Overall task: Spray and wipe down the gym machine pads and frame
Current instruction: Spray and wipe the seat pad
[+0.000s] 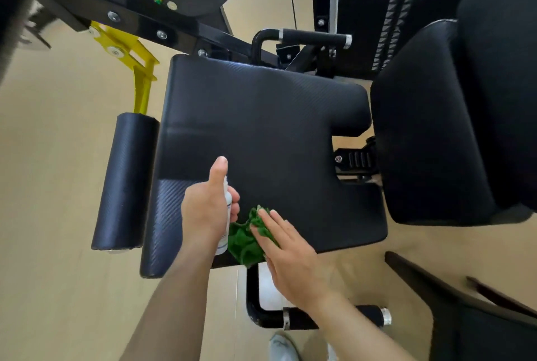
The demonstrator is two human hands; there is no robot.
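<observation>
Lower centre of the frame: the left hand [207, 211] grips a white bottle [228, 206], fingers curled round it (thumb pointing up). The right hand [292, 257] presses a green cloth [242, 241] with flat, straight fingers onto the near edge of the seat pad [261, 128].

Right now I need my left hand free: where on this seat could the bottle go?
The seat pad is bare over its far half, between the roller pad and the back pad. The near edge is crowded: left hand holds the spray bottle, right hand presses the green cloth.
</observation>
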